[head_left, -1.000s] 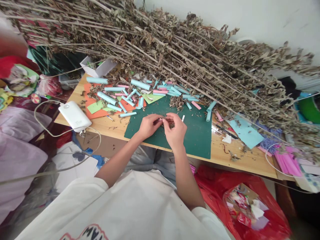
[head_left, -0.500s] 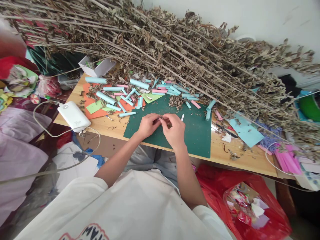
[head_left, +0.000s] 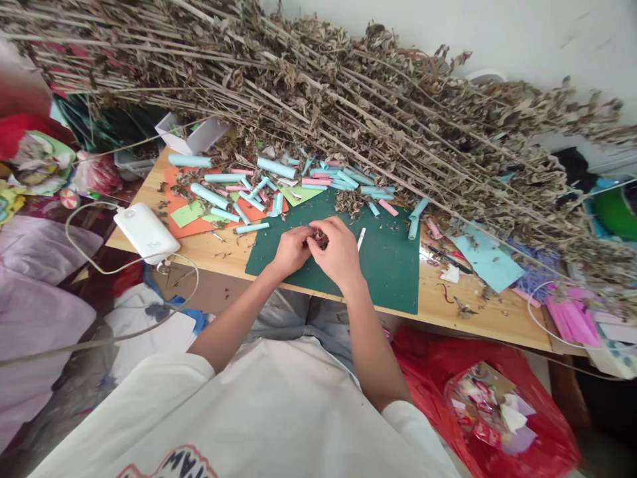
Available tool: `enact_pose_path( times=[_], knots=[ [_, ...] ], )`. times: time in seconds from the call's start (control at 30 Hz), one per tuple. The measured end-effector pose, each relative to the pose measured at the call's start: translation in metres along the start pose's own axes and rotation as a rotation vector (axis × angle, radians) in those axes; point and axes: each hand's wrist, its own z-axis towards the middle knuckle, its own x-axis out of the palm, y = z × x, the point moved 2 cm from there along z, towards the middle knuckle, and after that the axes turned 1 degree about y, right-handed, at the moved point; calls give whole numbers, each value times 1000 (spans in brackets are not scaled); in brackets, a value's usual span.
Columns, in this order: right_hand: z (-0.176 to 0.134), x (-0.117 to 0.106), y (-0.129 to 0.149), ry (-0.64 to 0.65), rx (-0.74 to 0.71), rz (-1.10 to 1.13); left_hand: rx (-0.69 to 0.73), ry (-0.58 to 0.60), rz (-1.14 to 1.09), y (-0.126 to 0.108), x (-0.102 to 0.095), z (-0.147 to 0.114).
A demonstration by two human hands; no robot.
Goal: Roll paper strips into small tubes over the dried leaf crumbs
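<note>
On my feed the right hand [head_left: 339, 255] has shifted closer to the left hand [head_left: 293, 251], baring more of the slim white slip [head_left: 361, 239] on the dark-green rectangular mat [head_left: 388, 272], which I read as a regrip. The small brown clump of crumbled dried leaf [head_left: 321, 239] sits inside the right's curled thumb and fingers; I can't tell whether the left's adjoining fingertips grip it.

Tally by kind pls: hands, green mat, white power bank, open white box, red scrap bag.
Left hand and right hand: 2
Green mat: 1
White power bank: 1
Open white box: 1
Red scrap bag: 1
Total: 6
</note>
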Motion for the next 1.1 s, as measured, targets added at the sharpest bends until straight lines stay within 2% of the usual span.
enact_pose_path(
  times=[0.2,0.33,0.47,0.83,0.93,1.1],
  knots=[
    [6,-5,-11,21,61,215,48,1,-29,-2,-1,1],
    [11,-6,-16,56,89,239,39,11,-13,-2,-1,1],
    [11,-3,-17,-8,96,264,2,-5,11,-3,-2,2],
    [-7,9,-32,-80,151,629,-31,4,-6,-5,-4,1],
    [-12,8,-29,-134,129,611,-40,6,-11,-5,-4,0],
    [-19,3,-23,-229,-93,327,-51,16,-14,-6,-5,1]
  ],
)
